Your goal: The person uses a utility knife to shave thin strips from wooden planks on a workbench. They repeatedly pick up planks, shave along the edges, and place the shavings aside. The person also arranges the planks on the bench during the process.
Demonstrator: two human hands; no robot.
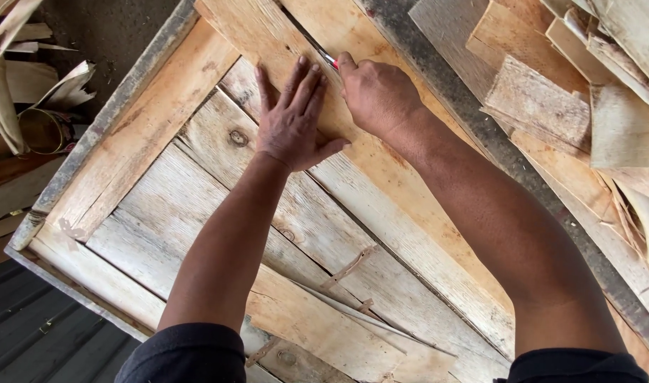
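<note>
Veneer sheet (381,177), pale and thin, lies under both our hands on top of the other sheets (197,213) stacked in a frame (90,142). Our left hand (292,117) is spread flat on it, fingers open and pressing down. Just to the right of it, almost touching, our right hand (377,92) is closed around a small cutter (329,61), of which only a red and metal tip shows past the forefinger, resting on the sheet. Below our hands, near the sleeves, we see brown tape strips (347,269) across the joints. Far to the right of the right hand lies a pile of scraps (586,99).
</note>
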